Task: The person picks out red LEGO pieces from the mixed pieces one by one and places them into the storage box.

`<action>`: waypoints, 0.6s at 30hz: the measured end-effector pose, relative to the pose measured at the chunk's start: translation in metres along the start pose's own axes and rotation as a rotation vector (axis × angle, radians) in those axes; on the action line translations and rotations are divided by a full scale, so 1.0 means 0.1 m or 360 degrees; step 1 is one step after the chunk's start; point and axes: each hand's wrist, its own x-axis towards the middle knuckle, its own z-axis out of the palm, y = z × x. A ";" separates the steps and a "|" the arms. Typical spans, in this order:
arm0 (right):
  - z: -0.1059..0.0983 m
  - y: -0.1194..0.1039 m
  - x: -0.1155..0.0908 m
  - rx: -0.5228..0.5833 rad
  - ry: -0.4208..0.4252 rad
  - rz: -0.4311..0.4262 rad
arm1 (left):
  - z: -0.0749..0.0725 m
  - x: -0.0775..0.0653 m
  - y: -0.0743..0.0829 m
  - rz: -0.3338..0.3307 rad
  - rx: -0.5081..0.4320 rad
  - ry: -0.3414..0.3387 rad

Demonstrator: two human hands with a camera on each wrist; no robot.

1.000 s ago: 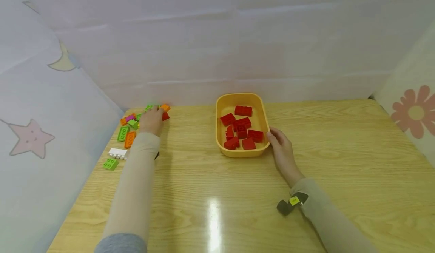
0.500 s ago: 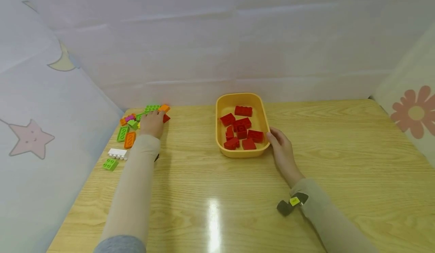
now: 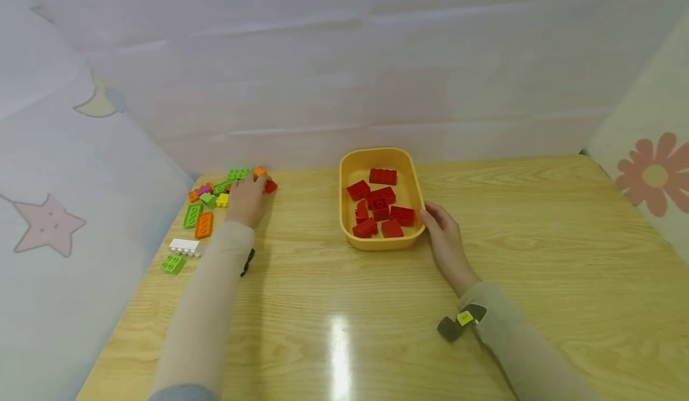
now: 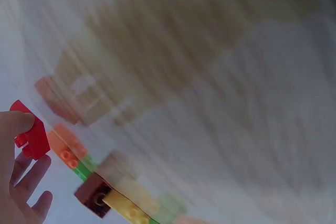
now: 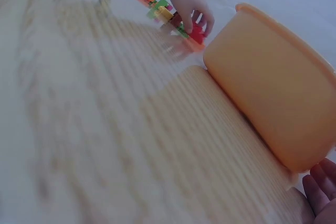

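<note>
My left hand (image 3: 247, 199) is at the pile on the left, pinching a red toy brick (image 4: 34, 132) between thumb and fingers. In the left wrist view the thumb lies over this brick's face. Around that hand lie a green brick (image 3: 240, 173), an orange brick (image 4: 68, 142), a dark brown brick (image 4: 94, 195) and a yellow brick (image 3: 222, 200). My right hand (image 3: 448, 242) holds the right side of a yellow plastic bin (image 3: 384, 244), thumb at the rim and fingers along the outer wall. Several red bricks (image 3: 383, 176) lie loosely inside the bin.
Nearer along the table's left side lie an orange brick (image 3: 204, 225), a white brick (image 3: 185, 246) and a green brick (image 3: 173, 264). A pale wall sheet (image 3: 301, 90) stands behind the wooden table (image 3: 301, 305). A dark strap (image 3: 248, 262) hangs by the left wrist.
The left hand has moved slightly right with the red brick, uncovering the yellow brick behind it. The right hand and bin have kept their places; the head view has shifted slightly.
</note>
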 end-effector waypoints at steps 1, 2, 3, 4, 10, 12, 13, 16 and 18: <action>0.00 0.00 0.00 -0.0003 0.0002 0.0002 | 0.01 0.00 0.03 0.0014 -0.0051 0.0039; 0.01 0.00 0.00 -0.0009 0.0006 0.0000 | 0.01 0.01 0.05 0.0038 -0.0089 0.0084; 0.01 0.00 0.00 -0.0012 0.0011 -0.0002 | 0.01 0.02 0.08 0.0062 -0.0118 0.0120; 0.01 0.00 0.00 -0.0015 0.0016 -0.0004 | 0.01 0.03 0.11 0.0082 -0.0147 0.0154; 0.01 0.00 0.00 -0.0014 0.0018 -0.0006 | -0.04 0.12 0.33 0.0190 -0.0189 0.0209; 0.01 0.00 0.00 -0.0007 0.0014 -0.0009 | -0.06 0.15 0.39 0.0218 -0.0192 0.0195; 0.00 -0.01 -0.01 -0.0004 0.0010 -0.0011 | -0.07 0.16 0.42 0.0224 -0.0196 0.0190; 0.00 -0.01 -0.01 0.0000 -0.0001 -0.0014 | -0.09 0.19 0.51 0.0237 -0.0217 0.0176; 0.01 -0.01 -0.01 -0.0002 -0.0005 -0.0013 | -0.10 0.21 0.57 0.0247 -0.0229 0.0185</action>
